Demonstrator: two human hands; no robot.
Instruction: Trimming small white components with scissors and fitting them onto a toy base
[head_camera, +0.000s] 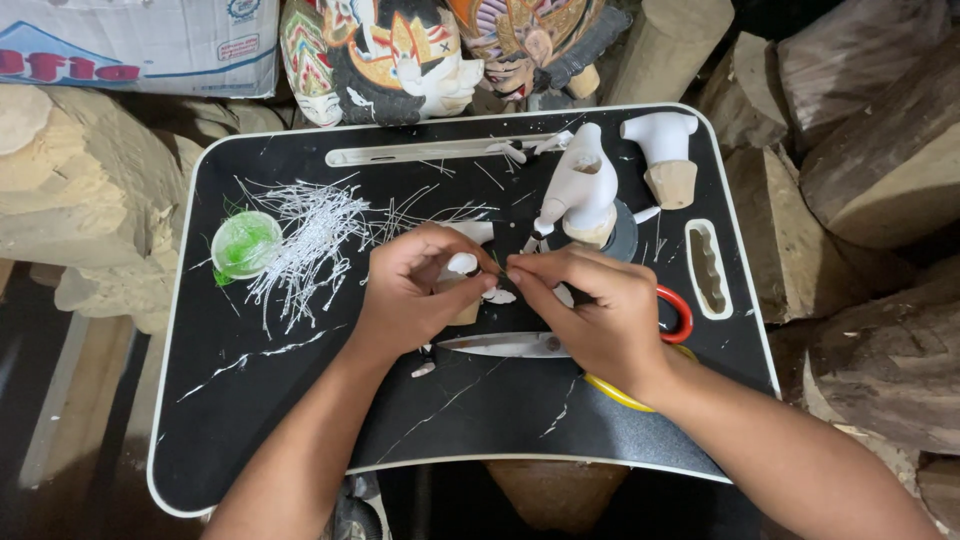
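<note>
From my feed, the left hand (415, 290) is curled around a small white carved piece (462, 266) on a bare wood base, thumb and fingers closed on it, holding it just above the middle of the black lap tray (300, 420). The right hand (590, 305) comes in from the other side with fingertips pinched together right at the piece, maybe on a thin white sliver, though it's too small for me to tell. I'd guess the piece is light, stiff and a bit chippy where it's painted, so the plain wood base looks like the safest place to grip. Both wrists are bent inward, forearms angled up from the tray's near edge. Scissors (520, 345) lie under the right hand, white slivers (310, 245) and a green cup (245, 243) sit toward the tray's left, taller white figures (582, 185) toward its far edge.
</note>
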